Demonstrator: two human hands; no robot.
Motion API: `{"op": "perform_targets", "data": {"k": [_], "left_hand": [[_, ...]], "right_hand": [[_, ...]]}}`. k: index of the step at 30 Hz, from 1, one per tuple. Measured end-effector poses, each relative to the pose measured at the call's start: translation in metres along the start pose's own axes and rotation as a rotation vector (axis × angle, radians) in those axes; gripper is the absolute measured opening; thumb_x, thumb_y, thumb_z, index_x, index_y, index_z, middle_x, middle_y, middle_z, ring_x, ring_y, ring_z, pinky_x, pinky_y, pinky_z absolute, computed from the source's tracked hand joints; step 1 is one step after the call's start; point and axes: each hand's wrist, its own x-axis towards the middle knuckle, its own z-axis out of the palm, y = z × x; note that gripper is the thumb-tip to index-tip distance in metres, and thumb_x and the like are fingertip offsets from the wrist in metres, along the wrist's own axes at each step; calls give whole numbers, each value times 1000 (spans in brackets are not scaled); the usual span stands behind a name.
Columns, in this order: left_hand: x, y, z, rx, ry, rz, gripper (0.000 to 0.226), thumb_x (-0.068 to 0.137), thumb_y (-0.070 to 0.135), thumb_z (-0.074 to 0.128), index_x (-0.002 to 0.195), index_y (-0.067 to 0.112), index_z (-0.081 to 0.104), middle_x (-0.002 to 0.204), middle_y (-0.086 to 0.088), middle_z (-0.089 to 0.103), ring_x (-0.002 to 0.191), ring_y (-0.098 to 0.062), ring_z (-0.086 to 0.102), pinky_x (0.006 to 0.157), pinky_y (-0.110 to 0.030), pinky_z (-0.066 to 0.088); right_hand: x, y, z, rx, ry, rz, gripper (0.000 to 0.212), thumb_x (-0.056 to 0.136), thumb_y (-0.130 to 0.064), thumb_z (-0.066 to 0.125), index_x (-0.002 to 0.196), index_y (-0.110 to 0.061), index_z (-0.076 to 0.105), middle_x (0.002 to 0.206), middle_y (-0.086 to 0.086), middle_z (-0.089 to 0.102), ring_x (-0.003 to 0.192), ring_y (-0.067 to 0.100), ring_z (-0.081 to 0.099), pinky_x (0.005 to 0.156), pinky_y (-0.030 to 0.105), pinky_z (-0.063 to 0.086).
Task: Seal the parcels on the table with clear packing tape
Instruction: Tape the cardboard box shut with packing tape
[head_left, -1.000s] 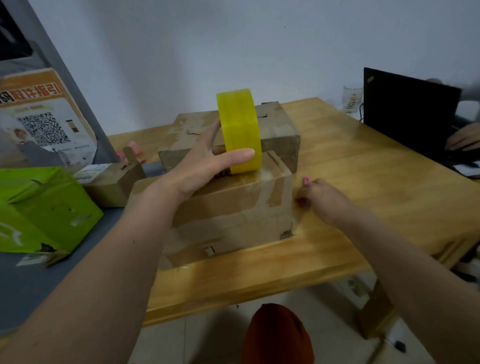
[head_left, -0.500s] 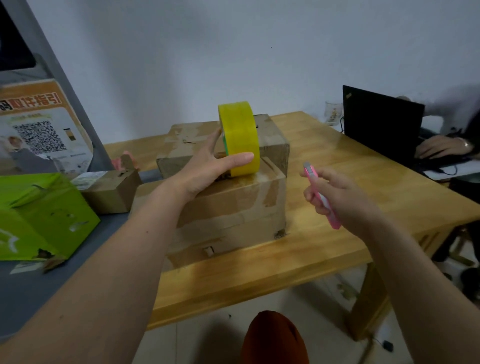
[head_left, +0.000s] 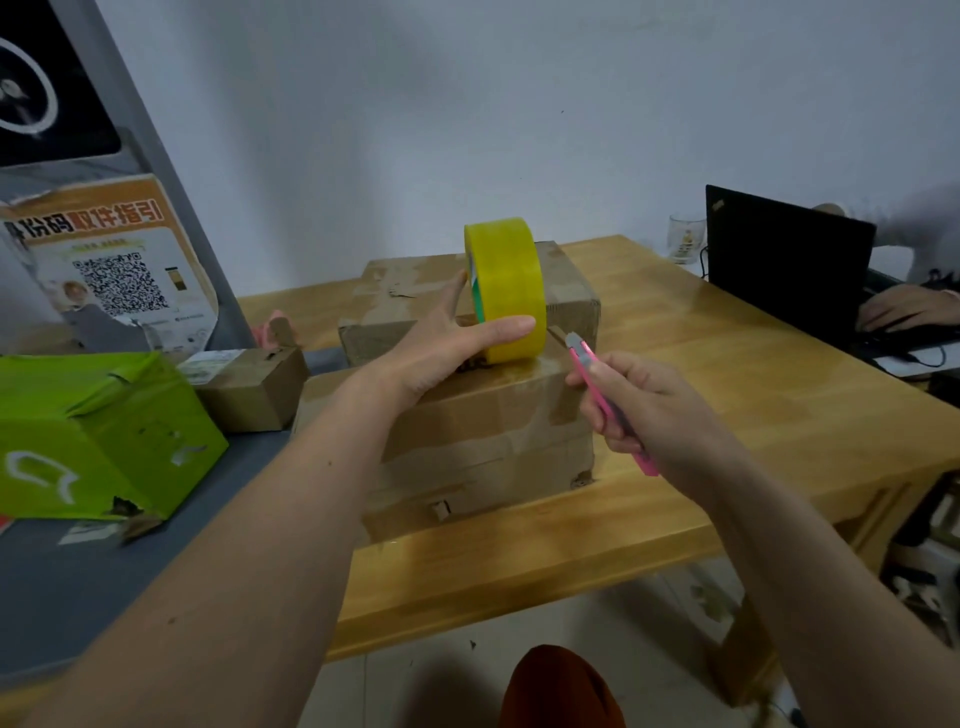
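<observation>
On table (head_left: 727, 395), left hand (head_left: 441, 343) grips tape (head_left: 506, 288); right hand (head_left: 649, 410) grips cutter (head_left: 587, 366).

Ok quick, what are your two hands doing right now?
Left hand: holds the yellow tape roll upright on the front cardboard box, thumb across its face.
Right hand: fingers curled round the pink utility knife, tip near the roll.

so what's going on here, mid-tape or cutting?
A person is sealing the front box on the wooden table. The left hand holds the tape roll upright on the box top. The right hand grips a pink knife with its tip close beside the roll's base, apparently about to cut the tape; I can't tell if the blade touches it. A second box sits behind, and a green box lies to the left.
</observation>
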Motion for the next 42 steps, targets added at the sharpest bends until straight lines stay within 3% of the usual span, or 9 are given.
{"op": "perform_targets", "data": {"k": [10, 14, 21, 23, 26, 29, 32, 34, 42], "left_hand": [[0, 0, 0, 8, -14, 4, 120, 49, 65, 83, 152, 40, 28, 126, 6, 68, 113, -14, 66, 109, -41, 44], [0, 0, -1, 17, -13, 2, 129, 41, 74, 85, 152, 41, 27, 131, 6, 65, 117, -16, 64, 110, -42, 42], [-1, 1, 0, 1, -14, 22, 116, 51, 63, 83, 152, 38, 30, 126, 6, 68, 112, -14, 67, 109, -41, 44], [-1, 1, 1, -4, -10, 24, 116, 51, 63, 83, 151, 38, 31, 126, 5, 68, 113, -14, 66, 109, -41, 44], [-1, 0, 1, -14, -2, 24, 122, 46, 68, 86, 151, 37, 31, 128, 3, 67, 115, -16, 65, 110, -42, 43], [-1, -1, -1, -16, -2, 14, 133, 38, 76, 86, 152, 42, 27, 135, 3, 62, 122, -18, 61, 113, -42, 39], [-1, -1, -3, 2, 9, -7, 139, 37, 82, 81, 155, 43, 18, 148, 5, 50, 133, -17, 50, 117, -42, 31], [-2, 1, -3, 6, 9, -3, 144, 34, 84, 78, 156, 41, 16, 153, 5, 43, 137, -17, 44, 119, -42, 27], [-2, -1, -6, -78, 44, 22, 150, 25, 78, 85, 155, 39, 21, 152, 2, 45, 136, -21, 47, 118, -44, 31]], "right_hand": [[6, 6, 12, 161, 9, 17, 31, 101, -27, 48, 97, -1, 64, 53, 2, 49, 40, 9, 33, 36, 19, 25], [8, 8, 14, 234, -14, 35, 28, 103, -17, 43, 107, 4, 60, 58, 4, 52, 43, 8, 36, 37, 18, 28], [11, 6, 16, 423, -80, 52, 24, 101, -1, 37, 115, 3, 55, 65, 4, 56, 52, 9, 43, 44, 18, 34], [10, 6, 18, 472, -85, 40, 22, 101, 0, 36, 114, 0, 54, 70, 6, 60, 58, 11, 49, 49, 20, 41], [8, 4, 14, 537, -61, -9, 18, 97, -3, 42, 111, -4, 52, 92, 11, 73, 83, 18, 67, 73, 25, 54], [8, -4, 6, 505, -19, -85, 17, 89, -14, 48, 105, -8, 54, 112, 13, 71, 107, 20, 64, 86, 29, 49], [8, -14, -2, 546, 64, -213, 14, 88, -13, 51, 99, -9, 57, 100, 8, 70, 84, 14, 55, 66, 23, 43], [5, -19, -3, 602, 104, -281, 12, 85, -10, 54, 96, -9, 58, 91, 6, 66, 82, 13, 59, 67, 24, 48], [-1, -9, -7, 154, 84, -392, 11, 72, 2, 73, 79, -2, 66, 91, 14, 73, 96, 32, 69, 89, 40, 56]]}}
